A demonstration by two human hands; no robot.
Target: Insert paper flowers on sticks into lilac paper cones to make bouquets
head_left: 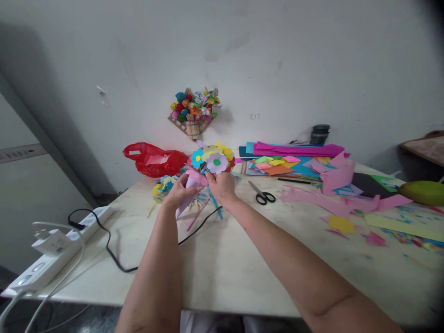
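Observation:
A bunch of paper flowers (217, 163) in lilac, yellow, blue, pink and red is held up above the table, blooms towards the wall. My right hand (224, 187) is closed at the base of the blooms, its thumb near a pink flower. My left hand (179, 190) grips a rolled piece of lilac paper (183, 202) just below and left of them. Blue and pink paper strips (215, 203) point down beneath my hands. Behind my left wrist lie more paper flowers (157, 190), partly hidden.
Black-handled scissors (265, 198) lie right of my hands. Colored paper sheets (301, 150) and pink scraps (333, 201) cover the right side. A red plastic bag (156, 159) sits at the back left. A power strip (65, 249) with cables (111, 249) runs along the left edge.

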